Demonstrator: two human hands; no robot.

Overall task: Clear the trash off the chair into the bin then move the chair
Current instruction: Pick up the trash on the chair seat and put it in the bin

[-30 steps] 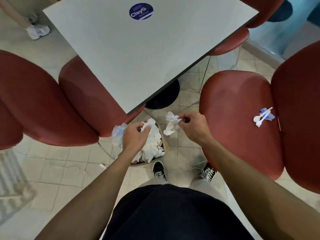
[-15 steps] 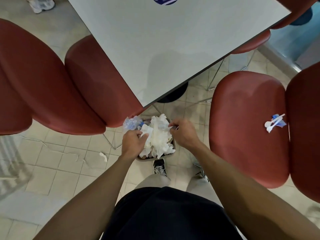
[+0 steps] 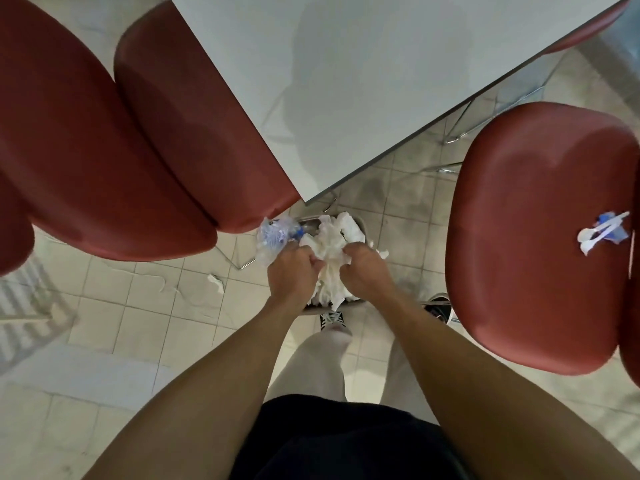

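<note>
Nearest the camera are a dark top and pale trouser legs, with one black, white-laced shoe point(image 3: 331, 318) on the tiled floor point(image 3: 104, 320) just below the bin. Both forearms reach down and forward over the bin point(image 3: 313, 221), of which only a strip of metal rim shows at the far side and a little at the near side; the rest is hidden under a heap of crumpled white paper napkins point(image 3: 332, 251) that rises above the rim. The left hand point(image 3: 293, 273) sits on the left of the heap with fingers curled down into the paper, and a crushed clear plastic bottle point(image 3: 275, 237) with a blue cap lies against its far side, at the bin's left edge; whether the hand grips the bottle cannot be told. The right hand point(image 3: 363, 270) is on the right of the heap, fingers likewise curled into the napkins, pressing on them. A small paper scrap point(image 3: 216, 282) lies on the floor to the left. To the right stands the red chair point(image 3: 533, 237), and on its seat near the backrest lie white plastic spoons point(image 3: 597, 233) across a blue wrapper point(image 3: 611, 230). Beyond the bin, a white table point(image 3: 363, 81) juts in, with two more red chairs point(image 3: 138, 150) on the left.
</note>
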